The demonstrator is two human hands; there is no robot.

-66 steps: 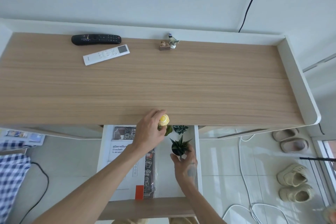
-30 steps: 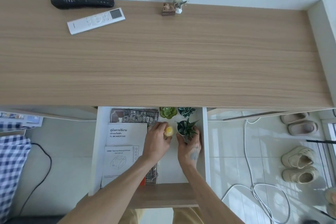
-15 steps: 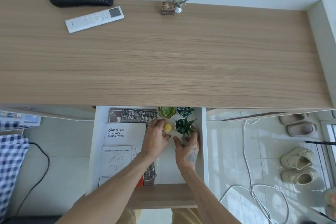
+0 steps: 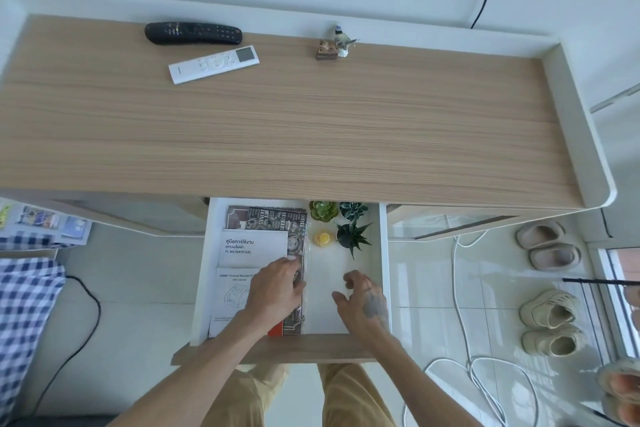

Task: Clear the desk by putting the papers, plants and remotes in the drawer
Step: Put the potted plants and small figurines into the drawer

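While I am looking down from my head camera, my left hand [image 4: 277,289] is lying palm-down on the papers [image 4: 254,246] in the open drawer [image 4: 383,253], fingers loosely spread and gripping nothing. My right hand [image 4: 363,298] is hovering just beside it over the bare white drawer floor, fingers curled but slack, holding nothing.

Ahead of my left hand, the stack of papers is filling the left part of the drawer: a white leaflet with black print is overlapping a dark printed menu sheet [image 4: 277,218], and another white sheet with a line drawing is lying under my wrist. Ahead of my right hand, four small plants are sitting at the far right end of the drawer: a light green succulent [image 4: 323,210] and a blue-green one [image 4: 353,210] side by side at the back, then a small yellow one [image 4: 324,238] and a dark spiky one [image 4: 353,236] just in front of them, all well apart from my fingers.

Far beyond both hands, on the tabletop [image 4: 311,135], a black remote [image 4: 193,33] and a white remote [image 4: 213,64] are lying near each other toward the left back edge. Two tiny figurines [image 4: 334,45] are standing at the back edge, farther right.
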